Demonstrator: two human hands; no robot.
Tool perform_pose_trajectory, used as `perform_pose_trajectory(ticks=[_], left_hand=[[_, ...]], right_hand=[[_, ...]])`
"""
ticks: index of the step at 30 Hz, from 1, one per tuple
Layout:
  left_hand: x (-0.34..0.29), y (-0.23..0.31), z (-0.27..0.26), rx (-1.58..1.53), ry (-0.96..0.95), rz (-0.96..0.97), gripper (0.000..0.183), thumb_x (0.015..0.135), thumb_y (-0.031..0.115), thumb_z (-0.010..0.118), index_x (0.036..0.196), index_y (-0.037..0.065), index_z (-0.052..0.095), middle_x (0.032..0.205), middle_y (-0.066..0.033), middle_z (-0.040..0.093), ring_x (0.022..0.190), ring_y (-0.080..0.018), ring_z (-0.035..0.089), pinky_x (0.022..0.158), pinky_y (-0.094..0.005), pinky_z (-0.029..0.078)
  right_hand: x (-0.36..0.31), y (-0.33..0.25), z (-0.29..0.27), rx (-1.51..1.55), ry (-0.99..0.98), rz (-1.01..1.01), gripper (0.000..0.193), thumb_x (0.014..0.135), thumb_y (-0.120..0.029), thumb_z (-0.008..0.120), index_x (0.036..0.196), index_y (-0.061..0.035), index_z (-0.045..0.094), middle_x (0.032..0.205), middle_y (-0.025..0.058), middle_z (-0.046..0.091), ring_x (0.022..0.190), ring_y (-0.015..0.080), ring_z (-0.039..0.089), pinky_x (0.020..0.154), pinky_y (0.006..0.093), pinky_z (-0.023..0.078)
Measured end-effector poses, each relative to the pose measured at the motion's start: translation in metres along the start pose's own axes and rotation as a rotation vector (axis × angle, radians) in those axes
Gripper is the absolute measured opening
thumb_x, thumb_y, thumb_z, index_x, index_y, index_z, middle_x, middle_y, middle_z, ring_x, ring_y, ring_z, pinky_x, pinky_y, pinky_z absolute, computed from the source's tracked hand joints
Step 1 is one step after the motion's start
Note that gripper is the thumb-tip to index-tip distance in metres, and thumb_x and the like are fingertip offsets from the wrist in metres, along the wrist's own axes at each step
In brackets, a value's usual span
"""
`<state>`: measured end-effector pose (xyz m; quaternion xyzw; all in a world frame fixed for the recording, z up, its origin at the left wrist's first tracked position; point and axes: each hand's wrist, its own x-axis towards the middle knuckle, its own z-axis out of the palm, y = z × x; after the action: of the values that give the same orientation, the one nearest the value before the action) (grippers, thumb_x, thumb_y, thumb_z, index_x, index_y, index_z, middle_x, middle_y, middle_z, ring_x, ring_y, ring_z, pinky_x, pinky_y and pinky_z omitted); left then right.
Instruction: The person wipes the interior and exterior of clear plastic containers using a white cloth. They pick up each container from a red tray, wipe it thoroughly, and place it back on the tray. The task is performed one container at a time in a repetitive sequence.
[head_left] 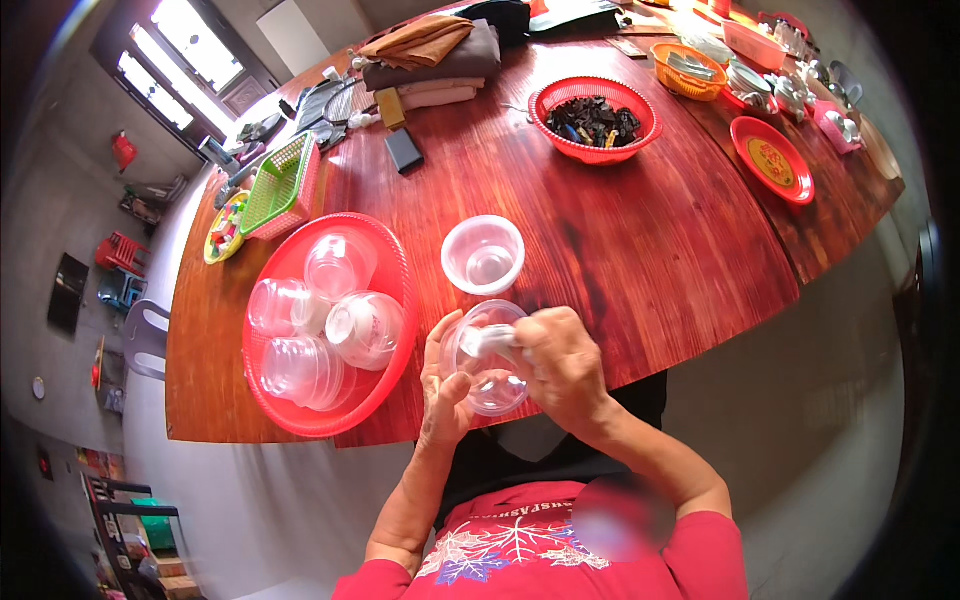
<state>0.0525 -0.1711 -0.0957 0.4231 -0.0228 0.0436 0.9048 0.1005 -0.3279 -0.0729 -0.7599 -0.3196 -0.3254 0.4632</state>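
My left hand (446, 400) grips the side of a clear plastic bowl (500, 398), tilted just over the table's near edge. A crumpled white cloth or tissue (488, 342) is pinched in my right hand (565, 362), and its end reaches into the bowl's mouth. Just beyond stands another clear plastic bowl (483, 258), upright on the table. To the left, a large red tray (397, 262) holds several clear bowls (300, 365), some stacked together and lying on their sides.
The wooden table (680, 270) carries a red basket (595, 155) of dark pieces, a red plate (772, 160), an orange basket (688, 72), a green-and-pink basket (280, 190), a dark box-shaped object (404, 151) and folded cloths (430, 70). A grey chair (148, 340) stands at left.
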Motion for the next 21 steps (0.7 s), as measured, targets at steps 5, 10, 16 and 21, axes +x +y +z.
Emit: perform_pose_trajectory(ticks=[5, 10, 16, 21], left_hand=[[-0.005, -0.006, 0.005, 0.020, 0.049, -0.047, 0.082, 0.077, 0.023, 0.072, 0.142, 0.005, 0.027, 0.138, -0.0150, 0.043, 0.126, -0.0270, 0.048, 0.100, -0.0421, 0.047], [-0.005, -0.013, -0.004, 0.051, 0.032, -0.063, 0.085, 0.075, 0.028, 0.073, 0.142, 0.004, 0.027, 0.136, -0.0168, 0.047, 0.125, -0.0296, 0.049, 0.104, -0.0440, 0.042], [-0.008, -0.019, -0.003, -0.023, -0.003, -0.165, 0.092, 0.074, 0.044, 0.074, 0.142, 0.004, 0.028, 0.135, -0.0158, 0.048, 0.122, -0.0316, 0.051, 0.102, -0.0440, 0.043], [-0.009, -0.012, 0.012, 0.029, 0.055, -0.095, 0.090, 0.072, 0.036, 0.076, 0.142, 0.005, 0.030, 0.131, -0.0120, 0.049, 0.122, -0.0233, 0.050, 0.102, -0.0377, 0.044]], right_hand=[[-0.004, 0.010, 0.023, -0.290, -0.370, -0.179, 0.029, 0.072, -0.016, 0.066, 0.096, -0.0006, 0.063, 0.091, 0.0103, 0.059, 0.085, 0.0257, 0.058, 0.070, 0.0360, 0.050], [-0.020, 0.000, 0.014, -0.132, -0.737, 0.033, 0.024, 0.078, -0.016, 0.064, 0.095, 0.0009, 0.062, 0.097, 0.0142, 0.059, 0.090, 0.0307, 0.057, 0.077, 0.0408, 0.051], [-0.023, -0.010, 0.031, 0.489, -0.462, 0.268, 0.018, 0.075, -0.006, 0.064, 0.092, -0.0015, 0.060, 0.095, 0.0179, 0.060, 0.092, 0.0369, 0.059, 0.079, 0.0421, 0.051], [-0.010, -0.002, 0.035, -0.095, -0.337, -0.009, 0.025, 0.073, -0.018, 0.062, 0.090, 0.0002, 0.062, 0.094, 0.0159, 0.062, 0.090, 0.0313, 0.061, 0.075, 0.0374, 0.053]])
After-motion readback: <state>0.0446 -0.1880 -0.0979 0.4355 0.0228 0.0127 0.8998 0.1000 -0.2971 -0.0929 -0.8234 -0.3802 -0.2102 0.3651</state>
